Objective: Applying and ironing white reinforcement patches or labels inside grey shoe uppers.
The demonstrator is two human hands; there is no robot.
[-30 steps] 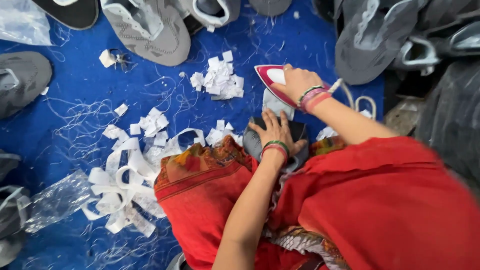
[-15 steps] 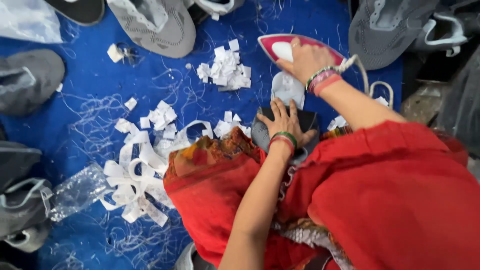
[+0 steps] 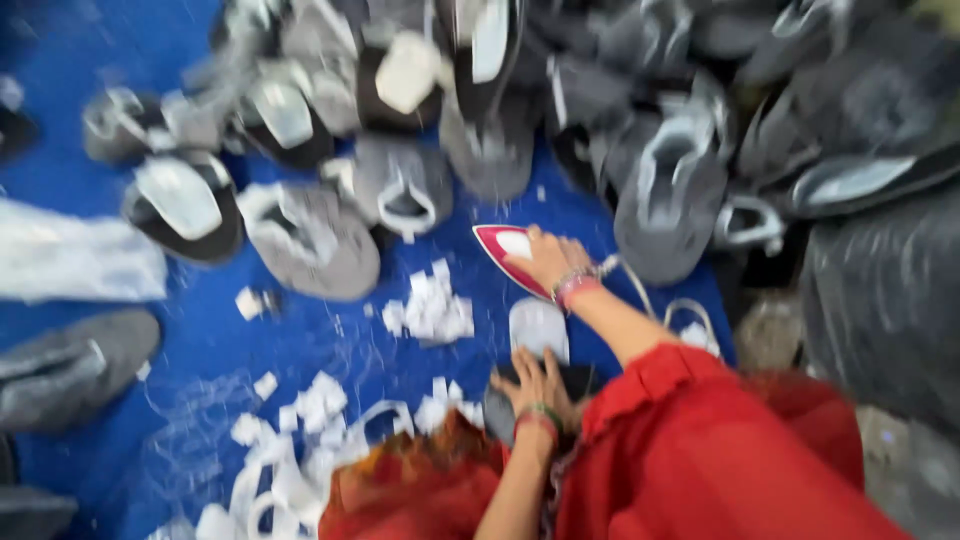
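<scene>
1. The person is sitting on the blue floor covering (image 3: 330,345), red clothing filling the lower right of the view, and the whole scene is smeared by motion blur.
2. The right hand (image 3: 548,262) is reaching forward and resting on top of the red-and-white clothes iron (image 3: 503,245), fingers curled over it; how firmly it is gripping I cannot tell.
3. The iron is lying on the blue covering, just in front of a heap of grey and black shoe uppers (image 3: 480,120) that is spreading across the top of the view.
4. The left hand (image 3: 538,385) is pressing down flat, fingers spread wide, on a dark shoe piece (image 3: 580,380) close to the person's knees; it is closing around nothing.
5. A pale grey oval insole (image 3: 538,328) is lying between the two hands, touching the dark piece.
6. Small white paper scraps (image 3: 430,305) are lying scattered left of the iron, and more white strips (image 3: 290,450) are piling up near the lower left.
7. A crumpled clear plastic bag (image 3: 75,260) is lying at the left edge.
</scene>
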